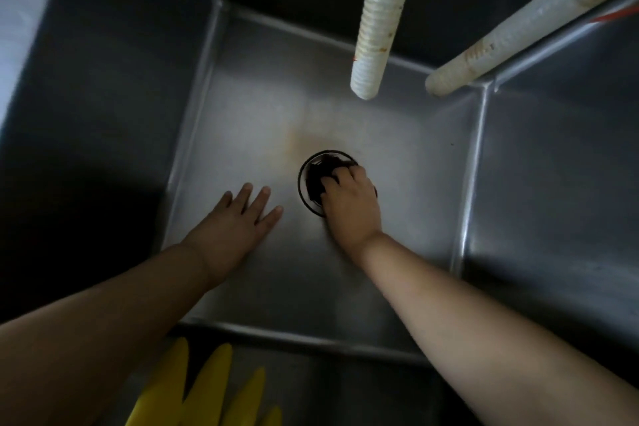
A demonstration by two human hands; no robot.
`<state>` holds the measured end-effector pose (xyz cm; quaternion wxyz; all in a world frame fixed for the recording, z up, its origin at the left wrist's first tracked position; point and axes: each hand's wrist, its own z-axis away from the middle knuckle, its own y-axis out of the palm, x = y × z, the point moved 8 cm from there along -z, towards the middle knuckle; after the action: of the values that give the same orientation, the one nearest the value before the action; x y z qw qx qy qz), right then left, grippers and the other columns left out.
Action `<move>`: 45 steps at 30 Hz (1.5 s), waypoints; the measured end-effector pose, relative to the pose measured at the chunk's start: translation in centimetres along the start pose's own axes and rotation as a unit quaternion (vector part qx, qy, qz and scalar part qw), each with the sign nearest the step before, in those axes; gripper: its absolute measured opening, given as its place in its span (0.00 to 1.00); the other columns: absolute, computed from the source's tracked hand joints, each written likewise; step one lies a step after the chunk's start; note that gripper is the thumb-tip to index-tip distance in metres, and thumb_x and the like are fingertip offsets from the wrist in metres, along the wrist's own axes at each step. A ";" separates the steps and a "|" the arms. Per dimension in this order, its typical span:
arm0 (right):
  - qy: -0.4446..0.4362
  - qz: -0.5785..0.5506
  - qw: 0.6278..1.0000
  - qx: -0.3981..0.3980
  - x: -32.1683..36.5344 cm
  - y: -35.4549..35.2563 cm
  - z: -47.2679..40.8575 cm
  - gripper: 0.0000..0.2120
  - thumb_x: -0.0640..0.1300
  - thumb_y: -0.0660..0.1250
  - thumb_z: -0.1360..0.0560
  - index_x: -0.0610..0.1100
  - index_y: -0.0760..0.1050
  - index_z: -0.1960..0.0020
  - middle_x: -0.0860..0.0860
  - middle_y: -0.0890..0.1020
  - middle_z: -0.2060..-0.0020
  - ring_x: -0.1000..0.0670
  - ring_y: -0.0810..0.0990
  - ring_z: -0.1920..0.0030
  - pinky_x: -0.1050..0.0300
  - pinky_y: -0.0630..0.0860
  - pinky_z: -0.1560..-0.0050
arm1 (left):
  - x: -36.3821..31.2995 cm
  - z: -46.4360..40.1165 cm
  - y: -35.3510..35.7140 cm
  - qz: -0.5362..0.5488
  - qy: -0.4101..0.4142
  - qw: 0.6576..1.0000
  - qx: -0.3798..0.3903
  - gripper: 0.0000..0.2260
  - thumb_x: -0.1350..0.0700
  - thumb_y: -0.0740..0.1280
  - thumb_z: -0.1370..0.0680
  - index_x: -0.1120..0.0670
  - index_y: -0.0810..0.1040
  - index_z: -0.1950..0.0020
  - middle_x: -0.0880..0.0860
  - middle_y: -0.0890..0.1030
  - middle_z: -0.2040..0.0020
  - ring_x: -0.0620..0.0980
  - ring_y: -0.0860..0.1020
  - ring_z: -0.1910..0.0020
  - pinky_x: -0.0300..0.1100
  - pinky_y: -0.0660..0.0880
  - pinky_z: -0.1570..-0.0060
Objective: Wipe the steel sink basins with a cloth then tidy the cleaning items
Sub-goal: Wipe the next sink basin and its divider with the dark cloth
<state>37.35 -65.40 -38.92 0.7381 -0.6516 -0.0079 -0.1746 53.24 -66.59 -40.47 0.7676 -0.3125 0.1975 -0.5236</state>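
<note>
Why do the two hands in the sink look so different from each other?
The left hand lies flat with straight, spread fingers on the sink floor; the right hand is curled round a dark cloth. The left hand holds nothing; the right presses the cloth at the drain. Both reach down into the same basin.

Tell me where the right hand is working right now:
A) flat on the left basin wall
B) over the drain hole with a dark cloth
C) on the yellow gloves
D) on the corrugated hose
B: the right hand grips a dark cloth bunched over the drain hole in the basin floor.
</note>
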 end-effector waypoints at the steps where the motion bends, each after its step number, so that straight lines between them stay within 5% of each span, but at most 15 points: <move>1: 0.010 0.015 1.000 0.004 0.2 0.0 -0.6 0.08 0.33 0.74 0.39 0.37 0.81 0.61 0.41 0.81 0.60 0.37 0.79 0.55 0.50 0.76 0.58 | 0.0 0.0 0.0 0.002 0.001 1.000 -0.004 0.38 0.63 0.59 0.22 0.54 0.34 0.24 0.63 0.36 0.24 0.67 0.41 0.25 0.58 0.50 0.28; 3: 0.030 0.050 0.998 0.038 0.7 0.7 -1.6 0.06 0.31 0.70 0.39 0.37 0.80 0.62 0.41 0.81 0.62 0.38 0.78 0.54 0.53 0.73 0.56 | 0.0 0.1 0.1 0.006 0.003 1.000 -0.008 0.36 0.62 0.58 0.21 0.54 0.34 0.24 0.63 0.37 0.24 0.67 0.42 0.25 0.58 0.50 0.28; 6: 0.020 0.075 0.988 0.132 0.6 2.8 -2.2 0.12 0.37 0.61 0.29 0.41 0.80 0.50 0.45 0.80 0.49 0.42 0.71 0.41 0.54 0.66 0.46 | 0.1 0.1 0.0 0.012 0.007 1.000 -0.013 0.34 0.62 0.56 0.21 0.54 0.35 0.24 0.63 0.37 0.24 0.67 0.42 0.25 0.57 0.50 0.28; 12: -0.082 0.086 0.962 0.246 0.5 3.2 -2.3 0.13 0.41 0.60 0.25 0.42 0.77 0.44 0.46 0.75 0.42 0.43 0.68 0.38 0.53 0.66 0.42 | 0.2 0.6 -0.6 0.022 0.014 1.000 -0.003 0.37 0.61 0.59 0.21 0.53 0.35 0.24 0.62 0.36 0.24 0.66 0.40 0.25 0.57 0.49 0.27; 15: -0.091 0.114 0.960 0.240 1.0 3.3 -2.4 0.14 0.42 0.60 0.26 0.41 0.77 0.44 0.45 0.76 0.42 0.42 0.69 0.38 0.52 0.66 0.42 | 0.3 0.5 -0.7 0.036 0.009 0.999 0.000 0.36 0.56 0.61 0.22 0.53 0.39 0.23 0.62 0.38 0.23 0.65 0.43 0.25 0.56 0.52 0.27; 19: -0.089 0.128 0.967 0.202 1.1 3.1 -2.1 0.16 0.42 0.56 0.25 0.39 0.73 0.41 0.43 0.75 0.42 0.41 0.69 0.40 0.48 0.63 0.41 | 1.0 -0.2 -3.8 0.086 0.011 0.988 -0.124 0.30 0.44 0.59 0.25 0.51 0.56 0.25 0.57 0.56 0.25 0.57 0.61 0.30 0.49 0.63 0.36; 26: -0.096 0.129 0.986 0.052 1.0 -0.4 -0.7 0.08 0.40 0.63 0.32 0.41 0.80 0.57 0.46 0.81 0.60 0.42 0.80 0.55 0.55 0.74 0.58 | 0.1 -3.3 -5.2 0.031 0.032 0.990 -0.135 0.35 0.43 0.60 0.23 0.51 0.47 0.22 0.55 0.46 0.22 0.56 0.52 0.25 0.54 0.57 0.31; 30: -0.102 0.138 0.972 0.163 1.0 2.2 -1.2 0.16 0.44 0.56 0.24 0.43 0.76 0.41 0.48 0.78 0.45 0.42 0.69 0.39 0.49 0.64 0.45 | -0.1 -3.8 -5.7 0.001 0.034 0.990 -0.138 0.37 0.41 0.61 0.25 0.51 0.48 0.23 0.55 0.48 0.22 0.56 0.57 0.29 0.54 0.61 0.37; 34: -0.101 0.110 0.974 0.172 0.7 2.8 -1.4 0.18 0.48 0.55 0.24 0.45 0.73 0.37 0.49 0.75 0.41 0.44 0.65 0.38 0.50 0.59 0.42 | 0.0 -4.2 -5.9 -0.005 0.040 0.990 -0.136 0.38 0.41 0.63 0.27 0.52 0.49 0.23 0.54 0.49 0.22 0.55 0.60 0.31 0.53 0.62 0.40; 41: -0.093 0.076 0.968 0.222 0.0 2.9 -1.8 0.14 0.46 0.57 0.24 0.47 0.75 0.41 0.52 0.76 0.46 0.45 0.65 0.40 0.50 0.56 0.45 | -0.8 -4.8 -6.9 -0.086 0.077 0.986 -0.119 0.37 0.39 0.61 0.25 0.55 0.50 0.24 0.53 0.49 0.22 0.55 0.59 0.32 0.52 0.64 0.44; 45: -0.090 0.040 0.981 0.167 -0.2 2.2 -1.9 0.12 0.41 0.60 0.25 0.45 0.78 0.46 0.49 0.78 0.51 0.43 0.68 0.44 0.51 0.57 0.49 | -1.1 -5.2 -7.4 -0.103 0.083 0.987 -0.094 0.38 0.37 0.62 0.26 0.54 0.53 0.24 0.53 0.55 0.24 0.56 0.58 0.31 0.51 0.64 0.42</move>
<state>37.38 -66.99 -41.32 0.8390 -0.5323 -0.0771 -0.0825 44.51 -68.89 -39.25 0.6577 -0.3574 0.2756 -0.6031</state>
